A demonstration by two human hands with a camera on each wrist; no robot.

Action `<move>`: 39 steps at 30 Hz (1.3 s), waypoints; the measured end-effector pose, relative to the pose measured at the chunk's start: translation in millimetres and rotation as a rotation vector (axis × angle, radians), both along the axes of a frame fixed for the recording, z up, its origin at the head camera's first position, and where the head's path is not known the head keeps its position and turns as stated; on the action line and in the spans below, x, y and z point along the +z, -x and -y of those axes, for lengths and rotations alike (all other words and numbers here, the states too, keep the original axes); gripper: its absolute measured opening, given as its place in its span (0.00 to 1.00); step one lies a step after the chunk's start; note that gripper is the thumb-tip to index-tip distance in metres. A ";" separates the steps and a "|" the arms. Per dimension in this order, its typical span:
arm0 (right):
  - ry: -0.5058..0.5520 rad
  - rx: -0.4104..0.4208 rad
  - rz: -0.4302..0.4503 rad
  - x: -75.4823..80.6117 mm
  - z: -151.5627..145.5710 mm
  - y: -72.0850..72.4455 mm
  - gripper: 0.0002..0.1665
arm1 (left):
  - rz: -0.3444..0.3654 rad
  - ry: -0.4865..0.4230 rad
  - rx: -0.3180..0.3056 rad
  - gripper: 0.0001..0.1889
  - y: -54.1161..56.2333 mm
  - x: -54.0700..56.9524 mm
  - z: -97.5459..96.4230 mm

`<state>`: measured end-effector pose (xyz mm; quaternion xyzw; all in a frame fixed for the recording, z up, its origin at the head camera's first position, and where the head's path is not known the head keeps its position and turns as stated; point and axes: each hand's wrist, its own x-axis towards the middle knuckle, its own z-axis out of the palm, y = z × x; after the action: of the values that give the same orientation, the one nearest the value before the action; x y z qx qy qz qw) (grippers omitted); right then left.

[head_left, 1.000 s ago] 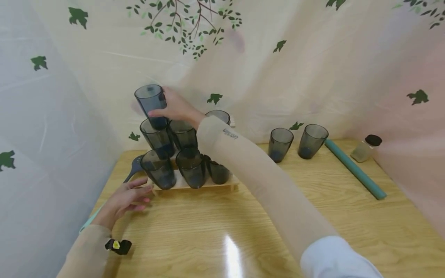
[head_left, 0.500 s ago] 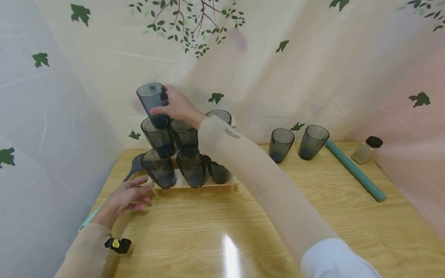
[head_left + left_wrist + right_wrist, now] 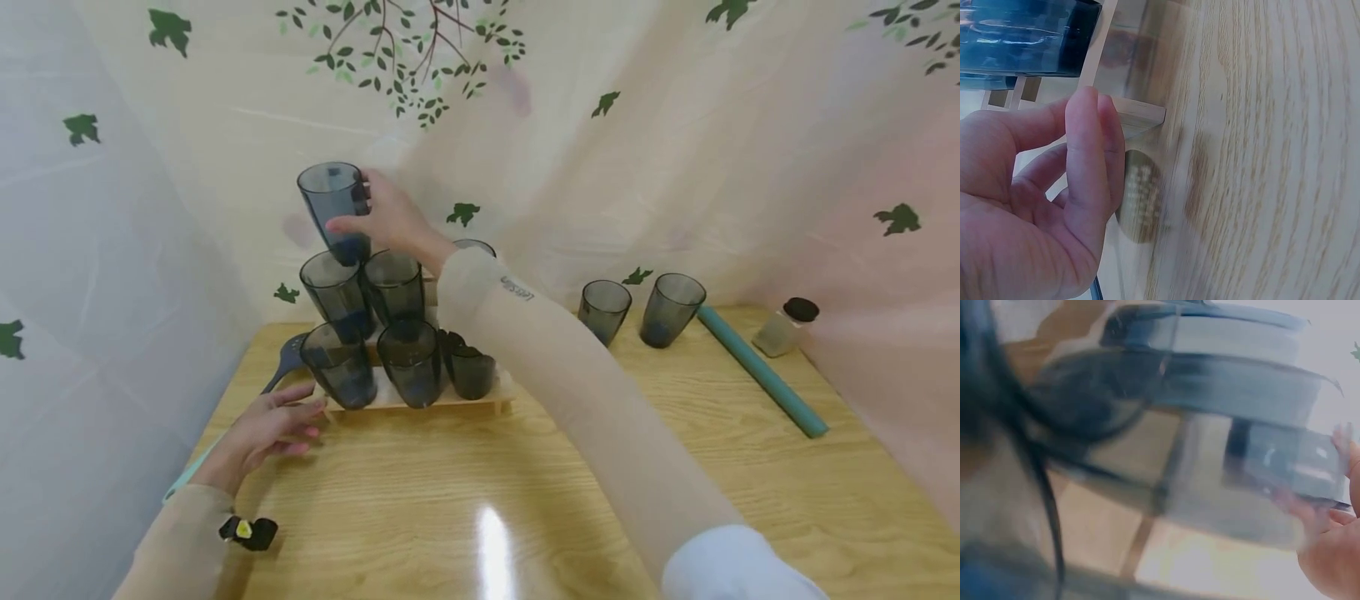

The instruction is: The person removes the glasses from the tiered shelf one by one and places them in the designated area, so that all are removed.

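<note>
In the head view my right hand point(image 3: 393, 217) grips a smoky grey glass tumbler point(image 3: 330, 196), thumb across its near side. This tumbler is upright, slightly tilted, over the back of a stepped wooden rack point(image 3: 405, 404). Below it, several like tumblers stand on the rack, including a front-left one point(image 3: 341, 367) and a middle-tier one point(image 3: 337, 292). My right sleeve hides part of the rack's right side. My left hand point(image 3: 266, 429) is at the rack's front left corner, fingers loosely bent; in the left wrist view the fingertips point(image 3: 1085, 103) meet or nearly meet the rack's end.
Two more tumblers, a nearer-left one point(image 3: 603, 308) and one beside it point(image 3: 670, 308), stand right of the rack. A teal tube point(image 3: 761, 371) and a black-capped jar point(image 3: 783, 327) lie farther right. A dark slotted utensil point(image 3: 288, 358) lies left of the rack.
My right hand has lifted the tumbler slightly upward, and its base now shows more above the tumblers below. The left hand has kept its place at the rack's corner.
</note>
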<state>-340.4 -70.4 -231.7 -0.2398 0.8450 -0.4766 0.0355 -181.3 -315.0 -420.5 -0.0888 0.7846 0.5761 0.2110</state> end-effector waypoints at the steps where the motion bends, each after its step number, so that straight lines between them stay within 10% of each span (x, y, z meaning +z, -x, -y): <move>1: -0.006 0.001 -0.012 2.6 -4.7 -0.2 0.56 | 0.002 0.000 -0.003 0.43 -0.1 -0.9 -0.6; 19: 0.204 -0.094 -0.026 24.9 -135.6 -21.6 0.50 | 0.028 0.002 -0.039 0.46 3.2 0.5 6.1; 39: 0.235 -0.341 -0.065 -62.1 -245.3 -63.3 0.50 | 0.042 0.008 -0.035 0.46 2.7 0.2 4.8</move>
<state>-277.2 174.9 -293.8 -0.1110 0.8128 -0.5629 -0.1012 -184.0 -319.8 -420.2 -0.0878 0.7837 0.5674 0.2370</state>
